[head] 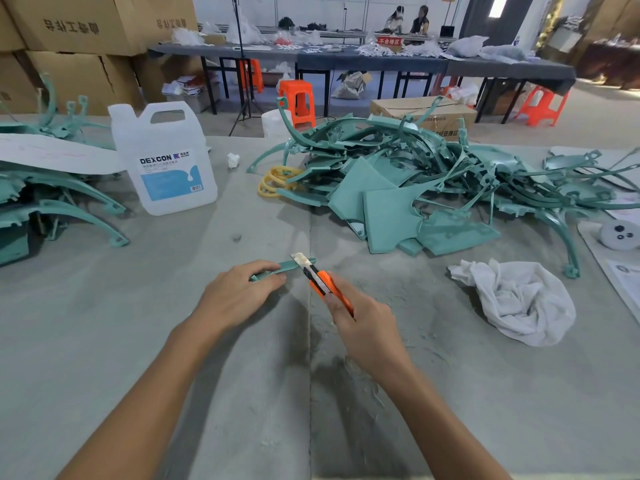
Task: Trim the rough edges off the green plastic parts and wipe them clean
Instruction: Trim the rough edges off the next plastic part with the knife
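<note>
Two hands, one knife, one green strip in play. The left hand (239, 296) holds the strip (296, 265), fingers curled over its near end, and the far end pokes out past the fingertips to the right. The right hand (362, 329) grips the orange knife (323, 282), fingers wrapped tight round the handle, blade out and meeting the strip's free end just beyond the left fingertips. One white rag (519, 299) lies crumpled well right of the right knuckles. One white jug (166, 157) stands far beyond the left fingers. Two heaps of green parts: one far left (59, 202), one beyond the blade (415, 181).
</note>
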`<action>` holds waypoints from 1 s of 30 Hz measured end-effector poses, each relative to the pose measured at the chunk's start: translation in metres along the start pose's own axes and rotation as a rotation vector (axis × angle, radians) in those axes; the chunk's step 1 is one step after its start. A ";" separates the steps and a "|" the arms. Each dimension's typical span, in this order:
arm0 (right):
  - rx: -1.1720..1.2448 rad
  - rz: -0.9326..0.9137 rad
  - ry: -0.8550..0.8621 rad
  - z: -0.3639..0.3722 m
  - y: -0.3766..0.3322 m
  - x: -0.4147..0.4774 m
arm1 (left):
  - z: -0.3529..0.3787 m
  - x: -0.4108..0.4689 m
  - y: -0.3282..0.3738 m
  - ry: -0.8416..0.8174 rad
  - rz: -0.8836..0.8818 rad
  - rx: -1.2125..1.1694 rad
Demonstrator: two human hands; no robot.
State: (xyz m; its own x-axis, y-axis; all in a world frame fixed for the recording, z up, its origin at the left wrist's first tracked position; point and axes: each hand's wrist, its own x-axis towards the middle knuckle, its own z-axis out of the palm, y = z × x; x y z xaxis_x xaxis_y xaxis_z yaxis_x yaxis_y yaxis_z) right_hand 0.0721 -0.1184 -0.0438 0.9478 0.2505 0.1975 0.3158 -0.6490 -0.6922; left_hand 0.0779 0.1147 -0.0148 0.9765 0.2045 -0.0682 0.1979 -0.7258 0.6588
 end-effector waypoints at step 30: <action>1.309 0.578 -0.212 -0.033 -0.026 0.019 | -0.033 -0.044 0.040 0.339 0.607 0.262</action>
State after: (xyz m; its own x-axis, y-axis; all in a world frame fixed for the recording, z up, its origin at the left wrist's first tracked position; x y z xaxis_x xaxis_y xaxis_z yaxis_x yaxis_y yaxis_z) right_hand 0.0838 -0.1205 0.0004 0.8651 0.3609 -0.3485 -0.4789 0.3870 -0.7880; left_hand 0.0398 0.0983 0.0397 0.8490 -0.1222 0.5140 -0.3132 -0.8999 0.3034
